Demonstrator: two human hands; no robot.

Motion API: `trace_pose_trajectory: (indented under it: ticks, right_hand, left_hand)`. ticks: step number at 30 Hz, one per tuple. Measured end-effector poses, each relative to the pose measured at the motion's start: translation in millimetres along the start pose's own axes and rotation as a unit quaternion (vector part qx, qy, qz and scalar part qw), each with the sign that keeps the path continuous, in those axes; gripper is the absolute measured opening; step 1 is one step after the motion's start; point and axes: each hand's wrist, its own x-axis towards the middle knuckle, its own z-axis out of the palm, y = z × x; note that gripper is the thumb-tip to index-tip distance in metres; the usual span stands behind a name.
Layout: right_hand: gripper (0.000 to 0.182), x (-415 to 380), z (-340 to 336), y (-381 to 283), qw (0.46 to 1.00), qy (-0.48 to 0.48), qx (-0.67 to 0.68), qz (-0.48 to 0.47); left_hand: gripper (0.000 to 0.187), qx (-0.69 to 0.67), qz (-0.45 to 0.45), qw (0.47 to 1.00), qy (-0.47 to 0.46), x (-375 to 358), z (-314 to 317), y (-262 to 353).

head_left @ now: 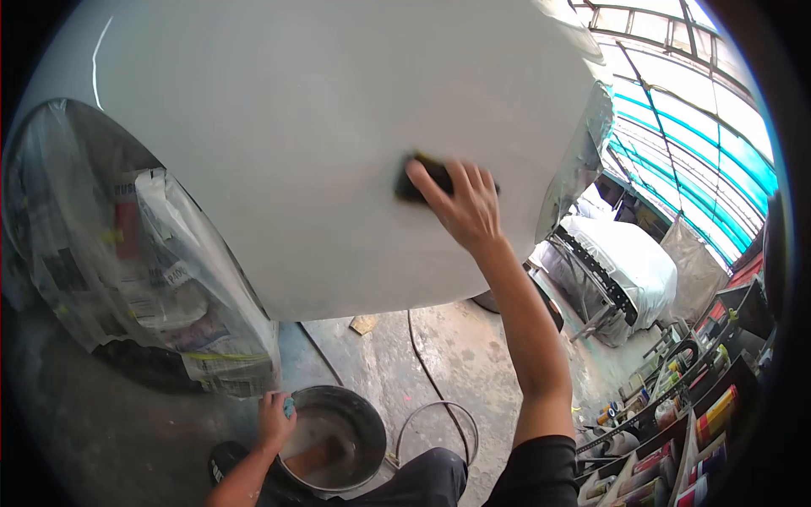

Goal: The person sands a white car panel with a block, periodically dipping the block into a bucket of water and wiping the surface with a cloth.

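A large pale grey car body panel (338, 110) fills the upper middle of the view. My right hand (463, 198) grips a dark block (414, 179) and presses it against the panel; block and fingers are slightly blurred. Lower left, my left hand (277, 417) is closed on a small blue-green item (289, 408), over the left rim of a black bucket (379, 427). Murky water fills the bucket, with a brown block-like object (314, 457) in it.
A wheel area wrapped in plastic and newspaper (182, 270) stands at the left. A hose (427, 372) crosses the floor (490, 389). To the right are a plastic-covered car part (629, 262) on a stand and racks of cans (714, 414).
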Motion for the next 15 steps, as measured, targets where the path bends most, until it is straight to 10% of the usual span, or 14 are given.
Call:
trace_pose_trajectory:
  ticks: [3, 11, 15]
  right_hand:
    - [0.065, -55.8, 2.6, 12.2, 1.0, 0.009, 0.002, 0.007]
    - [0.081, 137.2, 8.4, -15.9, 0.991, 0.087, 0.09, 0.05]
    - [0.071, -0.9, 0.8, 43.8, 0.996, 0.051, 0.002, 0.071]
  left_hand:
    - [0.036, -0.005, -0.012, 1.0, -0.003, -2.5, 4.3, 2.0]
    - [0.04, 0.008, 0.014, 1.0, 0.007, -2.9, 6.2, -3.8]
    - [0.04, 0.004, 0.025, 1.0, 0.004, -1.7, 8.7, -11.4]
